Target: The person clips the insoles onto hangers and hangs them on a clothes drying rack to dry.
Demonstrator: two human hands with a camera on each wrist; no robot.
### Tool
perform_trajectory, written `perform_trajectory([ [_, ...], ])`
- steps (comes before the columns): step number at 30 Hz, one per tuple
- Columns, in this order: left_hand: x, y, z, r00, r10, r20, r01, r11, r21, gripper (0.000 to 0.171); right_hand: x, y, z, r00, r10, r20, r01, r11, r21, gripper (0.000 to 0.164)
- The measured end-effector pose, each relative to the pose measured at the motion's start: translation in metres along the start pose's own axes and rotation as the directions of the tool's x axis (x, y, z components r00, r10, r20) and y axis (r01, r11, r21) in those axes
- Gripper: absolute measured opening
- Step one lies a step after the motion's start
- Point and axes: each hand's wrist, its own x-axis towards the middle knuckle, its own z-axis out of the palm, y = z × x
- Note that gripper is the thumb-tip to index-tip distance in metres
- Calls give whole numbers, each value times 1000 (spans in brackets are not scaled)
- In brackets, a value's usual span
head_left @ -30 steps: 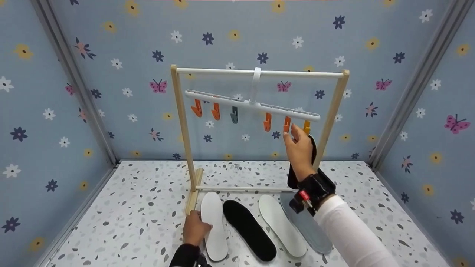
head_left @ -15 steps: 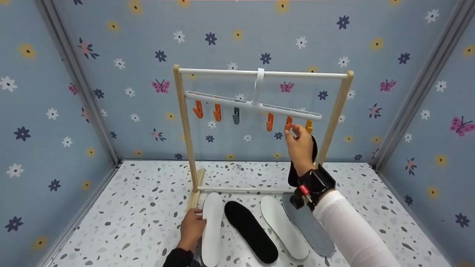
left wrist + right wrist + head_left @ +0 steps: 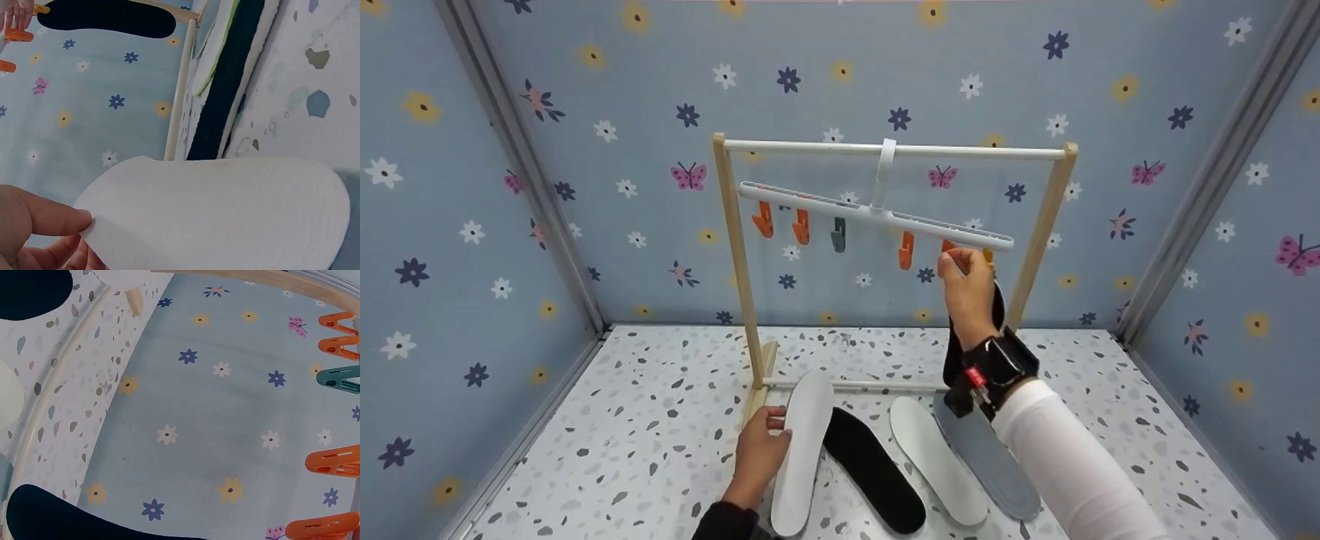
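Observation:
My left hand (image 3: 761,450) pinches the left edge of a white insole (image 3: 804,457) between thumb and fingers. The insole is tilted up off the floor, its far end overlapping the rack's bottom bar in the head view. My right hand (image 3: 971,292) is raised under the right part of a white hanger (image 3: 825,204) and pinches an orange clip (image 3: 18,35), which the fingers mostly hide in the head view. Beside that hand a black insole (image 3: 107,18) hangs from a yellow clip (image 3: 988,259); my hand and wrist cover part of it.
A black insole (image 3: 874,472), an off-white insole (image 3: 937,461) and a grey insole (image 3: 988,457) lie on the speckled floor. The hanger hangs tilted, right end lower, from the rack's top bar (image 3: 975,152). Several other clips, including a dark green clip (image 3: 838,236), hang along it.
My left hand has lifted the white insole off the floor and shifted it slightly right. My right hand's fingers have closed further over the orange clip.

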Motion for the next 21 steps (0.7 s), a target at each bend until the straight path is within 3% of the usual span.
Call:
perform_trajectory([
  [9, -4, 23, 11, 993, 115, -3, -115, 993, -40, 24, 2, -1, 2, 1000, 21, -2, -20, 988, 154, 32],
  [17, -3, 37, 24, 984, 177, 6, -175, 981, -83, 27, 2, -3, 2, 999, 51, 8, -52, 990, 131, 38],
  [21, -4, 41, 30, 982, 187, 28, -181, 972, -149, 27, 0, -4, 3, 997, 73, 15, -75, 985, 155, 39],
])
